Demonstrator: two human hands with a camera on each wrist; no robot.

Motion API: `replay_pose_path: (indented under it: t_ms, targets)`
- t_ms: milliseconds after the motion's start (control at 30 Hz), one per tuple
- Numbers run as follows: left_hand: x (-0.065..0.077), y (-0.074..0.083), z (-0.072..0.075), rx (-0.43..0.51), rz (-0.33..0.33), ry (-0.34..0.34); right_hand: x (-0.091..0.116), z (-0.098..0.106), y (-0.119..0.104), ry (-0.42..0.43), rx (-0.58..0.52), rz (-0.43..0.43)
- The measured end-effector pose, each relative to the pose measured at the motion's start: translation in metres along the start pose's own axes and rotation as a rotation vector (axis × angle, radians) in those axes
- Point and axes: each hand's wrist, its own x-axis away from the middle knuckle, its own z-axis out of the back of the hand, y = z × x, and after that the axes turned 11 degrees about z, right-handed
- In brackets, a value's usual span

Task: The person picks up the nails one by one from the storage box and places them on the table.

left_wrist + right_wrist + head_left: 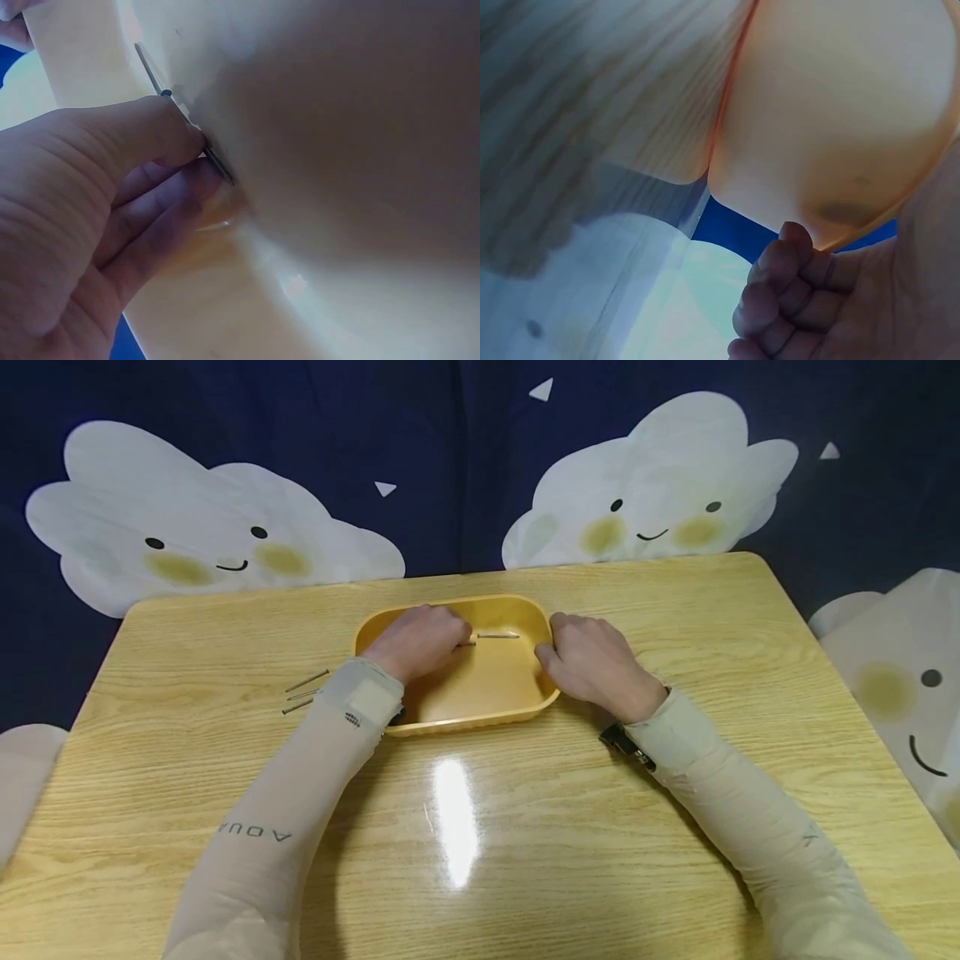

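Observation:
A yellow plastic tray [480, 693] stands on the table. My left hand [423, 639] reaches into it and pinches a nail [219, 165] between thumb and fingers, low by the tray's wall; the nail's head pokes out past the thumb. Beyond that head lies a second nail [498, 636] on the tray's floor near the far wall. My right hand [596, 660] grips the tray's right rim, thumb on the inner side; the right wrist view shows its curled fingers [769, 270] outside the rim.
Three nails [307, 680] lie on the wooden table [525, 827] left of the tray, beside my left sleeve. Behind the table hangs a dark blue cloth [457, 460] printed with smiling clouds. A bright reflection shows on the tabletop before the tray.

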Motion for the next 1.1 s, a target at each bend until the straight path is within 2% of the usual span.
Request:
replay_pose_path:
  t_ms: [1100]
  targets:
    - [-0.0033,0.0020,-0.0037,-0.012,-0.033,0.019,0.0042,0.0002,-0.0027,0.013,0.008,-0.006]
